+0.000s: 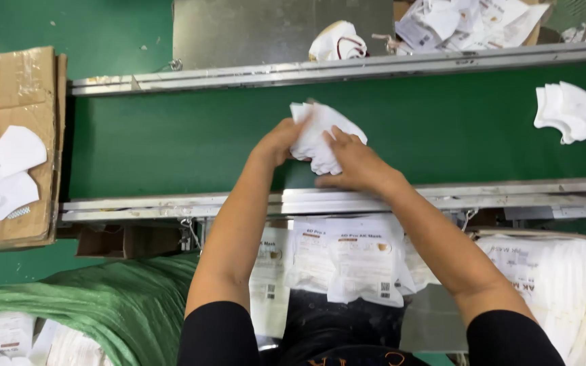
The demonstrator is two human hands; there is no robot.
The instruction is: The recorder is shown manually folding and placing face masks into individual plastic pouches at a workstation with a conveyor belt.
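1. Green conveyor belt (171, 142) fills the middle of the frame from left to right, edged by a metal rail (347, 68) above and another metal rail (442, 196) below.
2. Grey metal plate (266, 27) sits at the top centre, beyond the upper rail.
3. Brown cardboard box (32, 88) stands at the left edge, with loose white masks (8, 169) lying on it.
4. Green woven sack (103, 305) bulges in the lower left corner.
5. Clear flat packets (361, 261) with white masks inside lie in the lower centre, just under the near rail; a stack of similar packets (551, 271) sits in the lower right.
6. A heap of empty packets (469, 24) lies at the top right, and a folded white mask with dark ear loops (337, 42) rests on the plate near it.
7. A small pile of white masks (574, 112) lies on the belt at the right edge, well apart from the hands.
8. Both bare forearms reach up from the bottom of the frame, sleeves black at the elbows.
9. The left hand (276, 142) and the right hand (354, 163) meet at the centre of the belt, both closed around one bunch of white masks (320, 135); the left grips its left side, the right covers its lower right, thumb on top.
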